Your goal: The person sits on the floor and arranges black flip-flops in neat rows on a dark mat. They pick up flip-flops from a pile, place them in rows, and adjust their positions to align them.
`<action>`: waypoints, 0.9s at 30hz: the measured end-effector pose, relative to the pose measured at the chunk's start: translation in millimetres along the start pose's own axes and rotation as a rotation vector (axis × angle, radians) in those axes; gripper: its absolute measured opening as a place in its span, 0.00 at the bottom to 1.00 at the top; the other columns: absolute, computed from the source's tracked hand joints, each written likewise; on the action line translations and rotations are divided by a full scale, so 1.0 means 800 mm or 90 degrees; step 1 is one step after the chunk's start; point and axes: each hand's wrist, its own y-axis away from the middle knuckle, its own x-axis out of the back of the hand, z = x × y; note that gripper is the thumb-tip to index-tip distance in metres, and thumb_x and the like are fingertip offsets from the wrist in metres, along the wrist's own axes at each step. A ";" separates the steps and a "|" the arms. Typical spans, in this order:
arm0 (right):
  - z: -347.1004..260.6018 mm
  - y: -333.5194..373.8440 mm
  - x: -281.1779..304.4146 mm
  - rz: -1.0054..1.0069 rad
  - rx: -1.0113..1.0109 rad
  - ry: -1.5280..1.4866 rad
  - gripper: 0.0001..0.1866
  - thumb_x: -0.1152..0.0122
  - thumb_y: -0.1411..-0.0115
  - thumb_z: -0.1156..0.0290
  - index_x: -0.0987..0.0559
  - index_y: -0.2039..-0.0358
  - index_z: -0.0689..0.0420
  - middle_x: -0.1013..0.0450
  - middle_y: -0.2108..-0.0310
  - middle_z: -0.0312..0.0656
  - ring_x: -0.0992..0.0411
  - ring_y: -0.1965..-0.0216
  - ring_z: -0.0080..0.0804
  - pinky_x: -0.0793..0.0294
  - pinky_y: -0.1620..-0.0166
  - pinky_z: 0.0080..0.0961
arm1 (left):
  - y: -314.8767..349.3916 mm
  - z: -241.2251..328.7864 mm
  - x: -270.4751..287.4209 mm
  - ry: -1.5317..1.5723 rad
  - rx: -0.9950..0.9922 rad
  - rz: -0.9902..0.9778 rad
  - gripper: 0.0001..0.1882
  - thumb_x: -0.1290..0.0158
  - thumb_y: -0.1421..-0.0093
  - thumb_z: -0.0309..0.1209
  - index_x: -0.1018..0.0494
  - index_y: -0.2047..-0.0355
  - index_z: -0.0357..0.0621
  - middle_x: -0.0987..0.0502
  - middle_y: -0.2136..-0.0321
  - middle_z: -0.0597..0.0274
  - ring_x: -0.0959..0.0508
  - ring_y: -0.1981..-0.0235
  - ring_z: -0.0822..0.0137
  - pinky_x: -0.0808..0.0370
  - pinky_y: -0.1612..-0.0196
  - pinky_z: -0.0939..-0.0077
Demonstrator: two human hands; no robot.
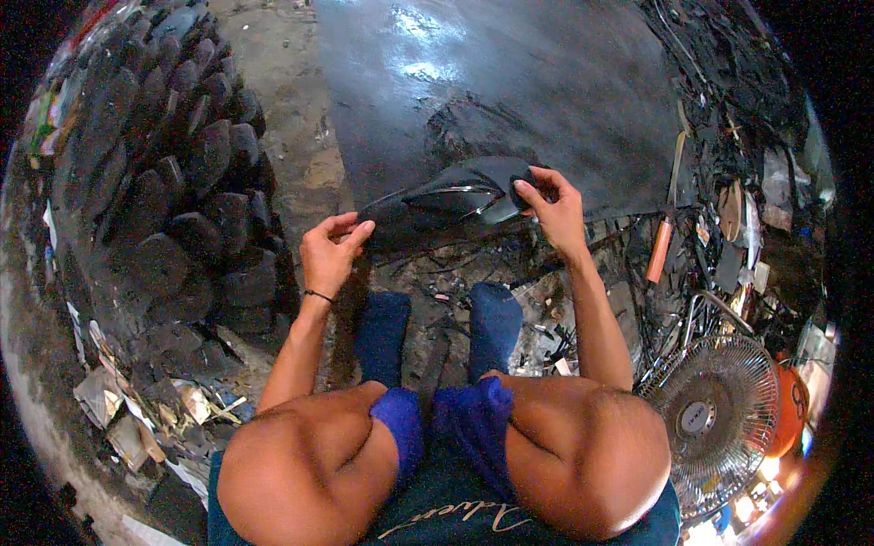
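A black, flexible piece (464,177) that looks like cut rubber sheeting stretches between my two hands. Its middle bulges up in a curve, with shiny folds or edges along it. At its left end my left hand (330,255) pinches between thumb and fingers. My right hand (560,211) grips the right end the same way, a little farther from me. Behind and partly under the piece lies a large dark sheet (546,82), shiny where light falls on it. What the piece is exactly, I cannot make out.
Many rounded black pieces (209,150) are heaped at the left. A knife (660,250) with an orange handle lies right of the sheet, among black scraps. A fan (701,419) stands at the lower right, beside an orange object (790,409). Paper-like scraps (123,409) litter the lower left.
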 end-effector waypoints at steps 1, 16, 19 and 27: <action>0.004 -0.001 0.002 0.003 0.003 0.010 0.24 0.26 0.43 0.61 0.20 0.51 0.61 0.21 0.67 0.39 0.25 0.67 0.22 0.23 0.67 0.22 | 0.001 0.004 -0.001 -0.021 -0.004 0.004 0.24 0.31 0.45 0.38 0.20 0.55 0.31 0.16 0.65 0.53 0.17 0.68 0.70 0.19 0.67 0.77; 0.002 0.004 0.005 0.086 0.079 0.251 0.22 0.26 0.43 0.62 0.19 0.52 0.62 0.21 0.64 0.40 0.24 0.63 0.23 0.23 0.58 0.25 | 0.002 0.022 -0.011 -0.170 -0.086 0.028 0.25 0.31 0.49 0.49 0.16 0.60 0.40 0.15 0.66 0.53 0.15 0.67 0.64 0.20 0.59 0.70; -0.028 -0.006 -0.001 0.134 0.229 0.459 0.30 0.21 0.51 0.58 0.20 0.53 0.64 0.22 0.58 0.50 0.24 0.56 0.47 0.25 0.50 0.38 | -0.007 0.004 -0.001 -0.154 -0.133 0.059 0.20 0.31 0.50 0.43 0.19 0.69 0.38 0.17 0.71 0.51 0.16 0.69 0.56 0.21 0.62 0.64; 0.032 -0.006 0.031 0.143 0.106 0.256 0.30 0.30 0.40 0.58 0.29 0.44 0.62 0.30 0.49 0.51 0.31 0.49 0.44 0.31 0.44 0.35 | 0.025 0.048 0.113 -0.363 -0.460 0.365 0.28 0.37 0.45 0.49 0.27 0.51 0.45 0.25 0.55 0.51 0.27 0.50 0.47 0.29 0.46 0.55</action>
